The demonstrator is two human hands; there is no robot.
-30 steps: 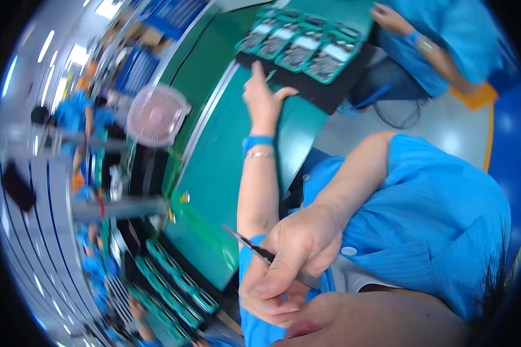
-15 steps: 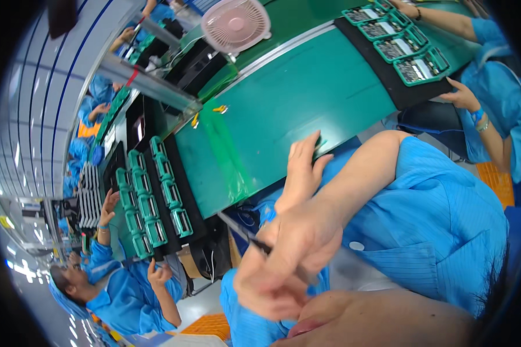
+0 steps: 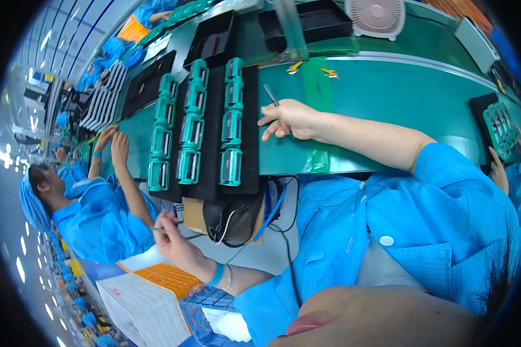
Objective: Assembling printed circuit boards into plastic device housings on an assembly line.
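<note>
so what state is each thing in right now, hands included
right hand: on the green conveyor belt, gripping a thin grey pen-like tool, tip raised
left hand: off the belt, low, pinching a small thin tool
black tray: flat on the belt, loaded
teal rectangular holders: in three rows on the tray
white round fan: upright; running or not, cannot tell

A slim grey metal tool [image 3: 271, 94], tweezer-like, stands tilted in the right hand [image 3: 291, 118] above the green conveyor belt [image 3: 388, 87], just beside the black tray's [image 3: 250, 124] right edge. The left hand [image 3: 176, 243] pinches a thin green-tipped pick [image 3: 156, 229] below the belt's near edge.
</note>
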